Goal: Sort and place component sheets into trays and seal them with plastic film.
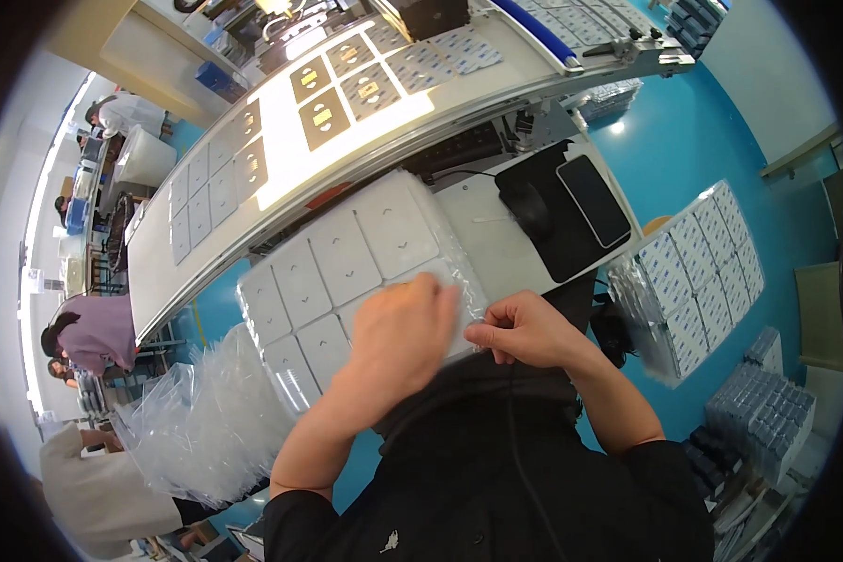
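Note:
In front of me lies a stack of light grey panels [351, 267], marked with small arrows and set in rows, in a clear plastic bag [461, 272]. My left hand [405, 330] is over the near right part of the panels, its fingers curled in and slightly blurred; what they hold, if anything, is hidden. At the bag's near right edge, my right hand [526, 328] is closed, thumb and forefinger pinching the clear plastic. The panels beneath my left hand are partly covered.
Beyond the stack runs a conveyor [286, 178] carrying panels under a bright light. A black mat [557, 225] at right bears a phone [594, 201] and a mouse [526, 208]. Clear plastic bags [215, 421] bunch at left. Wrapped panels [693, 281] stand at right. Other people sit at far left.

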The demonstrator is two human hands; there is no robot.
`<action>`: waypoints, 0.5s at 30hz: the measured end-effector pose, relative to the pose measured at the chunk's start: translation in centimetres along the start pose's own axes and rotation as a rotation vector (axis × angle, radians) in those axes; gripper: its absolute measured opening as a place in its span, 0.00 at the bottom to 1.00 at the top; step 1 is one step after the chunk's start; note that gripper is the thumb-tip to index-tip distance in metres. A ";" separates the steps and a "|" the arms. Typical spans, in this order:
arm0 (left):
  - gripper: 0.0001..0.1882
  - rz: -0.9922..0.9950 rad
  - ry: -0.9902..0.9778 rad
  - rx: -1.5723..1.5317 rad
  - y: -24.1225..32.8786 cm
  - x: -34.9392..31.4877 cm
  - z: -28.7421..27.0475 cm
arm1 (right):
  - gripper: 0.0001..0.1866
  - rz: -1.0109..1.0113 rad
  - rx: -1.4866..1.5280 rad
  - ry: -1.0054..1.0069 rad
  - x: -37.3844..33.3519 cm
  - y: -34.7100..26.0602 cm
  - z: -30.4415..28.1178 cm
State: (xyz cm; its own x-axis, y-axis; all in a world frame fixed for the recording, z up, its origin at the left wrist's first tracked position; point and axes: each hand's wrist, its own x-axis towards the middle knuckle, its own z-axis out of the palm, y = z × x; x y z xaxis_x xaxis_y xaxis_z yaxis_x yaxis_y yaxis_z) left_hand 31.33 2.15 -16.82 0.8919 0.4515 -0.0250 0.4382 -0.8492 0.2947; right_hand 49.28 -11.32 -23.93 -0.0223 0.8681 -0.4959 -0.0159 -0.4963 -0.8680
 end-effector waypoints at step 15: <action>0.31 -0.323 0.278 0.093 -8.1 1.5 2.2 | 0.21 -0.103 -0.022 0.115 0.1 0.2 0.9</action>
State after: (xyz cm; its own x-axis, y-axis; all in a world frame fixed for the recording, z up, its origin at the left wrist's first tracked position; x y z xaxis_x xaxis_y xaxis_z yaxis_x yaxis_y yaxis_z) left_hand 29.37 9.12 -21.40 0.6492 0.7435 0.1605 0.7091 -0.6679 0.2259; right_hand 48.38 -11.35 -24.18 0.0929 0.9105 -0.4030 0.0099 -0.4056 -0.9140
